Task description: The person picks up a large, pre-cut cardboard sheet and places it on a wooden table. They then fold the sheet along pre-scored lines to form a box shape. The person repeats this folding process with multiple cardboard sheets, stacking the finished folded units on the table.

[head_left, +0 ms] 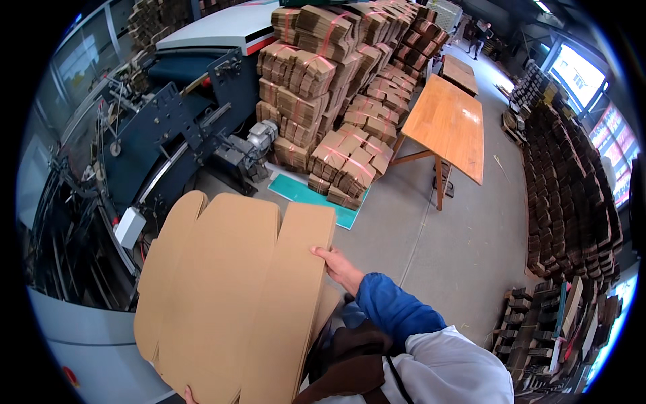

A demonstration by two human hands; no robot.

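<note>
A stack of flat die-cut cardboard box blanks (222, 283), tan with rounded flaps and creases, fills the space in front of my body. My right hand (342, 269), in a blue sleeve, grips their right edge with the thumb on top and the other fingers hidden underneath. At the bottom of the picture, a fingertip of my left hand (189, 396) laps over the lower edge of the blanks. The rest of that hand is hidden or out of the picture. The blanks are tilted, and their thickness shows along the right side.
A dark machine (182, 121) with a motor (262, 135) stands on the left. Strapped cardboard bundles (350, 158) are piled ahead on a green sheet (347, 216). A wooden table (447, 121) stands right of them. More cardboard stacks (568, 195) line the right wall. Far off, a person (479, 37) stands.
</note>
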